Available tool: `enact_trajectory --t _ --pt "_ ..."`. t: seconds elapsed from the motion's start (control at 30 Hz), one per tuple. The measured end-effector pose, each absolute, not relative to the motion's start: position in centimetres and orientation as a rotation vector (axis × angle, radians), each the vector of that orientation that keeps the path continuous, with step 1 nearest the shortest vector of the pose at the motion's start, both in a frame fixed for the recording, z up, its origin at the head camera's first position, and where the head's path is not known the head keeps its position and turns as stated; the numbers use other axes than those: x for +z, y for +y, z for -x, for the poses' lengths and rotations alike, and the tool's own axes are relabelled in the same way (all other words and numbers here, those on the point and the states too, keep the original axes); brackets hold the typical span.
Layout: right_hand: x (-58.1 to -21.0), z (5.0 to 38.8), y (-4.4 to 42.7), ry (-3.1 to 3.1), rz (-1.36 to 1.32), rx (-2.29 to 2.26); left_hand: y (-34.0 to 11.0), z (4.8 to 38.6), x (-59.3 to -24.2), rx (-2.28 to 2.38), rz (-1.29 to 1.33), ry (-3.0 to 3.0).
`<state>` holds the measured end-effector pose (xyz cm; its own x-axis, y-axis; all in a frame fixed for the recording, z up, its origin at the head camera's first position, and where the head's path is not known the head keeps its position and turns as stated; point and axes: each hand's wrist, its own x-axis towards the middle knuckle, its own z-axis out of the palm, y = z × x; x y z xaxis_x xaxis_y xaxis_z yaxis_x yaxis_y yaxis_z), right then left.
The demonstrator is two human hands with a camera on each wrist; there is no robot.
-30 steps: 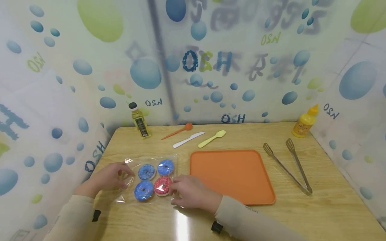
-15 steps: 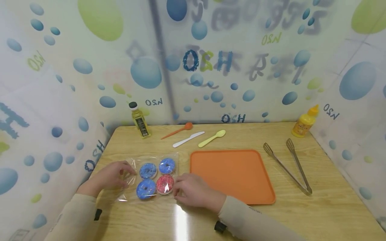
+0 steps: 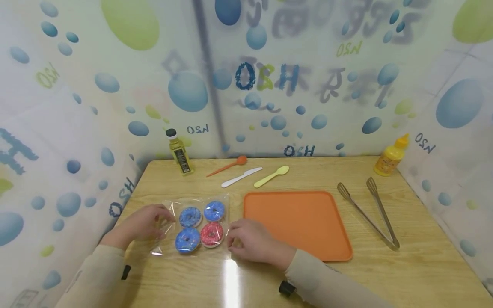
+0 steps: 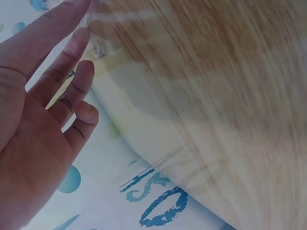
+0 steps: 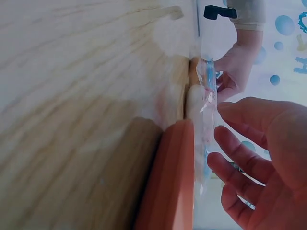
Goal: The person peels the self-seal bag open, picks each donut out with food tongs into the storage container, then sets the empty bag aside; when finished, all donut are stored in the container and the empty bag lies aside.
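Clear bag [image 3: 168, 247]: lies flat on the wooden table [image 3: 185, 284], just left of the orange tray [image 3: 296, 224] and apart from it
Bag contents: three blue donuts [image 3: 185, 244] and one pink donut [image 3: 208, 239] under the film, the pink one at the near right
Left hand [image 3: 144, 223]: at the bag's left end, fingers bent and loosely spread against the film; whether thumb and forefinger pinch it cannot be told, since the left wrist view cuts off the foremost tips
Right hand [image 3: 256, 241]: at the bag's right edge, on the tray side; fingers relaxed, with gaps between them in the right wrist view, and no hold on the bag visible; fingertip contact with the film is uncertain
Tray and tongs: tray bears nothing visible; tongs [image 3: 382, 214] lie spread to its right, away from both hands
Bag step in hand: judged to be positioning or straightening the bag beside the tray; all four donuts remain packed
Bag next move: if the bag is to be lifted or unsealed, it calls for a definite pinch on the film at one end, with the other hand steadying the opposite edge, clear of the donuts
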<state>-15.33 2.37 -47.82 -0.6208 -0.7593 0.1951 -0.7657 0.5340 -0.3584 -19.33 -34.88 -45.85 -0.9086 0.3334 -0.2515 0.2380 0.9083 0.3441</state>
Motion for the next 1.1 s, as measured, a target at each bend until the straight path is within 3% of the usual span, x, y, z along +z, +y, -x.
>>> enact_trajectory --t 0.73,1.1 --pt "-47.6 15.1 4.8 -2.778 -1.312 0.784 -35.3 19.4 -45.9 0.455 -0.420 2.754" --pt "-46.8 17.1 4.2 -2.843 -1.352 0.901 -35.5 19.7 -46.3 0.476 -0.476 2.767"
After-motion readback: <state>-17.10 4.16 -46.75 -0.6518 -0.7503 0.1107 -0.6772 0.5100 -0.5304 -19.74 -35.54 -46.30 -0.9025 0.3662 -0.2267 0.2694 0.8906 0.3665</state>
